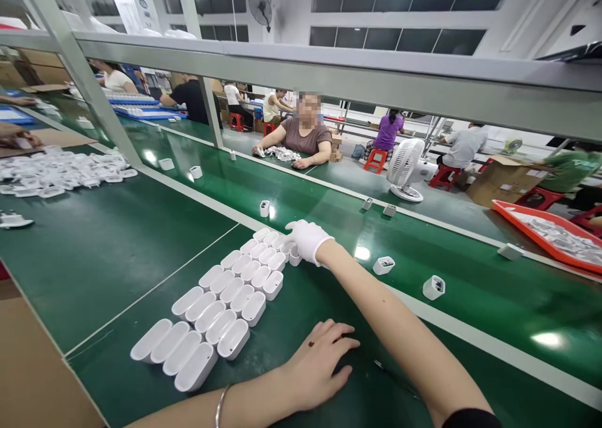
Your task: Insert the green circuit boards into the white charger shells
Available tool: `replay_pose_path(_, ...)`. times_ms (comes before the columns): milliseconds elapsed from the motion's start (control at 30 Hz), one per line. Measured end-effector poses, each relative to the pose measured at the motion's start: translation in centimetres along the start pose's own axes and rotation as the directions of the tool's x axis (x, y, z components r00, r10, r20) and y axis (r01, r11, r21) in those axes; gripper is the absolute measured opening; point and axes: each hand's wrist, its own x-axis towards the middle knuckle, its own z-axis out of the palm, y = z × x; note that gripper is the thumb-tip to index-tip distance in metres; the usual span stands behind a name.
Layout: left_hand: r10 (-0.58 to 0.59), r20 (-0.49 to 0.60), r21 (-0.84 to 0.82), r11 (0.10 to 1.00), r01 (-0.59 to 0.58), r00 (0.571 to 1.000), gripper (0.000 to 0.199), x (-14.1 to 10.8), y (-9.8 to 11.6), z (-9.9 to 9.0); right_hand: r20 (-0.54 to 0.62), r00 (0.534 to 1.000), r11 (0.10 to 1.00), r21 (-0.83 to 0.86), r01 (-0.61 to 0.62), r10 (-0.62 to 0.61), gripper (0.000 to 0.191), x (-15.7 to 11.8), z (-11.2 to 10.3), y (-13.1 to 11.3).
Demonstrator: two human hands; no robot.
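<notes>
My right hand, in a white glove, is at the far end of a block of white oval cups. Its visible fingers stretch left, apart from each other, over the farthest cups; the underside of the hand is hidden. The cups stand in several close rows on the green table, hollow side up, some with a small dark hole. Bare and palm down, my left hand lies on the table right of the nearest rows. Its fingers are spread and hold nothing. A thin dark tool lies partly behind my right forearm.
Beyond a pale strip runs a green belt with scattered white housings. White parts are heaped at left. A metal frame crosses above. Across the belt are a seated person, a white fan and a red tray.
</notes>
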Motion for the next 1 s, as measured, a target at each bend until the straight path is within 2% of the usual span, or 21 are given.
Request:
replay_pose_path(67, 0.005, -0.001, 0.000, 1.000, -0.005, 1.000, 0.038, 0.1, -0.1, -0.1, 0.000, 0.999, 0.999, -0.010, -0.047, 0.047, 0.070, 1.0, 0.6, -0.2)
replay_pose_path(167, 0.016, -0.020, 0.014, 1.000, -0.015, 1.000, 0.035, 0.0, -0.1, -0.1, -0.034, 0.995, 0.996, -0.013, -0.089, 0.089, 0.064, 0.8, 1.1, 0.2)
replay_pose_path(333, 0.115, -0.185, 0.072, 0.992, -0.103, 0.976, 0.028, -0.4, 0.7, 0.1, -0.042, 0.995, 0.996, -0.004, -0.092, 0.091, 0.057, -3.8, 1.2, 1.7)
replay_pose_path(467, 0.226, -0.207, 0.113, 0.972, -0.206, 0.952, 0.024, -0.5, 1.0, 0.3, 0.008, 1.000, 1.000, 0.017, -0.010, 0.010, 0.041, -6.7, 2.1, 1.3)
replay_pose_path(600, 0.216, -0.190, 0.092, 0.975, -0.202, 0.958, 0.025, -0.3, 0.7, 0.5, -0.011, 0.999, 0.999, 0.037, 0.033, -0.033, 0.038, -5.8, 2.9, -0.6)
replay_pose_path(700, 0.208, -0.198, 0.083, 0.977, -0.195, 0.958, 0.026, -0.2, 0.3, 0.4, -0.023, 0.993, 0.989, 0.091, 0.115, -0.113, 0.033, -4.6, 2.8, -1.3)
replay_pose_path(800, 0.201, -0.207, 0.079, 0.979, -0.188, 0.957, 0.027, -0.2, 0.1, 0.3, -0.052, 0.983, 0.966, 0.186, 0.181, -0.175, 0.035, -4.6, 2.5, -0.5)
replay_pose_path(1000, 0.173, -0.231, 0.058, 0.985, -0.164, 0.957, 0.024, -0.3, 0.1, 0.3, -0.124, 0.989, 0.914, 0.387, 0.124, -0.082, 0.033, -6.8, 2.9, 1.9)
